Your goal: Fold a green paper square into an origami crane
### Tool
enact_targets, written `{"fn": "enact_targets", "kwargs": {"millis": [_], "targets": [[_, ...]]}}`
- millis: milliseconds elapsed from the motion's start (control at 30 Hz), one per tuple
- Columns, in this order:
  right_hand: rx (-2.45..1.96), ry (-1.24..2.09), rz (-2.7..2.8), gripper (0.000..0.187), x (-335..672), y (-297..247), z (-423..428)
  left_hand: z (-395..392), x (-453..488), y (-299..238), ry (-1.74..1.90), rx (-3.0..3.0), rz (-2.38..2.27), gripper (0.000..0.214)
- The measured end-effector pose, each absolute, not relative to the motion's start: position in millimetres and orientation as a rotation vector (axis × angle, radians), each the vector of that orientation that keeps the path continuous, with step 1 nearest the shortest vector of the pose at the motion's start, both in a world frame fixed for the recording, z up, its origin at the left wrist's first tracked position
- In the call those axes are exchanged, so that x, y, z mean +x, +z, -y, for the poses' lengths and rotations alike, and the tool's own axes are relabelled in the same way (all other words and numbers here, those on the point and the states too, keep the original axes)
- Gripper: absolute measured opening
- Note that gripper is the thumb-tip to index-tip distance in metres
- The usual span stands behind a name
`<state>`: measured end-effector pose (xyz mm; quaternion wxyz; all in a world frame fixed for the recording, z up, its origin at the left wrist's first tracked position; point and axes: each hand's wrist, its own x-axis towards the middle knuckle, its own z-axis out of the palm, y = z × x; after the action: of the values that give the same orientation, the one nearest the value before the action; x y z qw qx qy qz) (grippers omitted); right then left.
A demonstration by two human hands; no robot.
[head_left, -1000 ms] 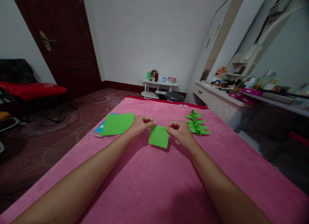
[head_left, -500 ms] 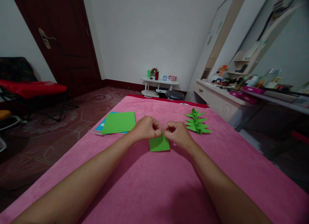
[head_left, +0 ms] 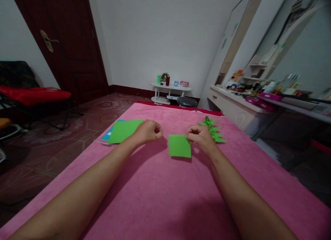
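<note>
A small folded green paper point(head_left: 179, 146) lies on the pink cloth point(head_left: 165, 191). My right hand point(head_left: 200, 138) pinches its upper right corner with curled fingers. My left hand point(head_left: 148, 131) is a loose fist a little to the left of the paper, apart from it and holding nothing. Behind my left hand lies a stack of green paper sheets point(head_left: 123, 130) on a blue sheet point(head_left: 109, 134). Several folded green paper shapes point(head_left: 212, 130) sit just behind my right hand.
The pink cloth covers a long table running away from me. A dark wooden door point(head_left: 67, 43) and a red chair point(head_left: 33, 95) stand at the left. A small white stand point(head_left: 170, 92) is at the far wall and a cluttered dresser point(head_left: 245, 98) at the right.
Both hands held the green paper together in the middle. My left hand has let go and drawn left; my right hand has carried the paper slightly right, flat on the cloth.
</note>
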<state>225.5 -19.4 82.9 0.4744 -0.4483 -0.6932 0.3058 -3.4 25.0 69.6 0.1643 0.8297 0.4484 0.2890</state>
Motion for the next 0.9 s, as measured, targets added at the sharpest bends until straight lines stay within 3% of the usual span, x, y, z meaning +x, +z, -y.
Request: {"fn": "enact_targets", "kwargs": {"millis": [100,300,667,800,900], "targets": [[-1.089,0.748,1.61,0.008,233,90,19,-34,-10,65,0.947,2.238,-1.339,0.016],[-1.089,0.773,1.596,0.008,226,87,19,-15,17,66,0.974,1.884,-0.838,0.028],[-1.119,0.961,1.807,0.03,207,72,22,-6,28,60,0.93,1.976,-0.942,0.026],[-1.169,0.937,1.72,0.036,222,65,12,-18,14,59,0.957,1.727,-1.05,0.032],[-1.164,0.868,1.59,0.028,231,64,8,-23,5,58,0.847,1.373,-0.975,0.034]]}}
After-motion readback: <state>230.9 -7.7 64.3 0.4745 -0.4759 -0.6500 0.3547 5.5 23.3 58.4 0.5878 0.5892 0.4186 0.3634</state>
